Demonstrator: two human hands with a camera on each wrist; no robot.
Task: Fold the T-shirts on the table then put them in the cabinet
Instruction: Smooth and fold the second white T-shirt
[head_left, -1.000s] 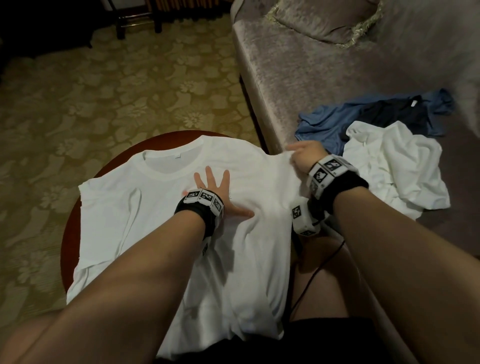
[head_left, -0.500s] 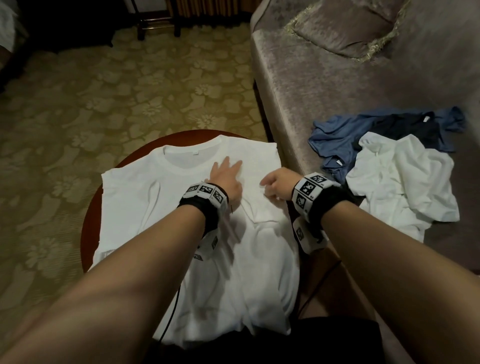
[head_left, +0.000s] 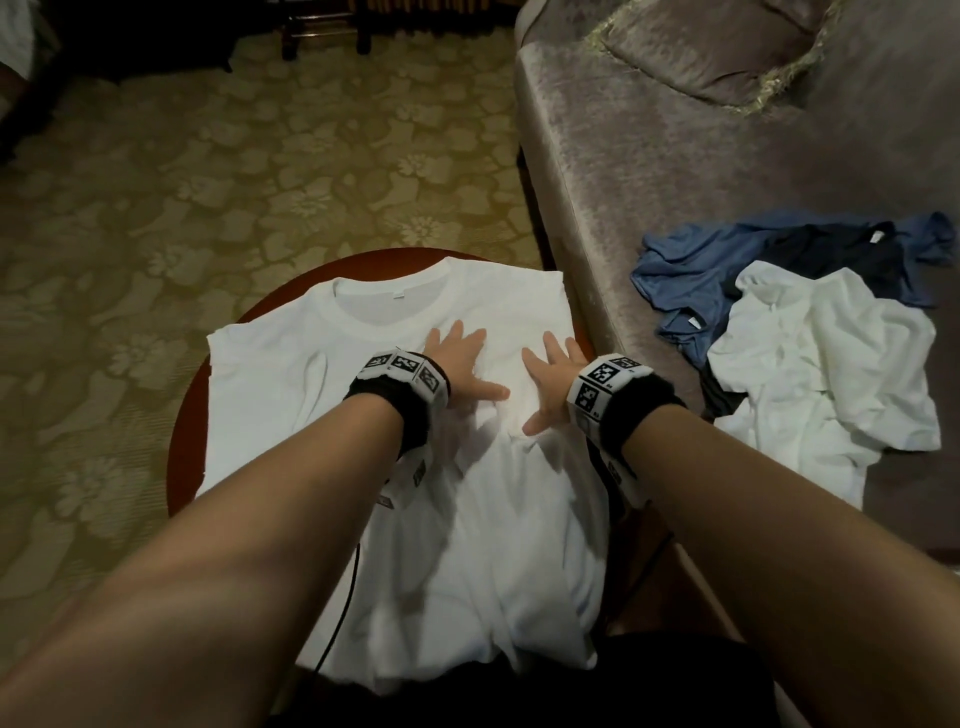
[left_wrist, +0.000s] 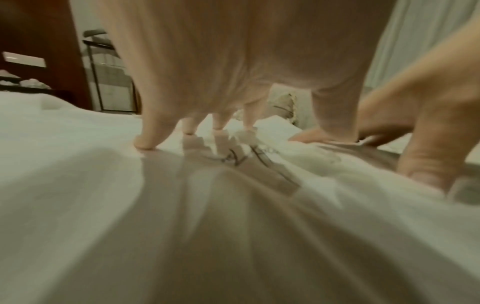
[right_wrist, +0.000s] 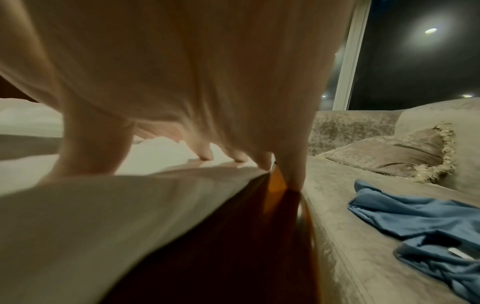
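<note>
A white T-shirt (head_left: 270, 374) lies front up on the round red-brown table (head_left: 182, 441), its right side folded in over the chest. My left hand (head_left: 460, 364) presses flat on the chest with fingers spread. My right hand (head_left: 553, 379) presses flat beside it on the folded edge, fingers straight. The left wrist view shows my left fingertips (left_wrist: 145, 144) on the white T-shirt (left_wrist: 64, 164), and the right wrist view shows my right fingertips (right_wrist: 205, 157) on the white T-shirt (right_wrist: 116, 205) near the table edge (right_wrist: 278, 181).
A grey sofa (head_left: 649, 156) runs along the table's right side. On it lie a blue T-shirt (head_left: 691, 270), a dark one (head_left: 831, 254) and a crumpled white one (head_left: 831, 364). A fringed cushion (head_left: 717, 47) sits at the back. Patterned carpet (head_left: 208, 182) lies to the left.
My right hand carried the shirt's right sleeve and side inward over the chest, let go and now lies flat. My left hand shifted slightly and stays pressed on the chest.
</note>
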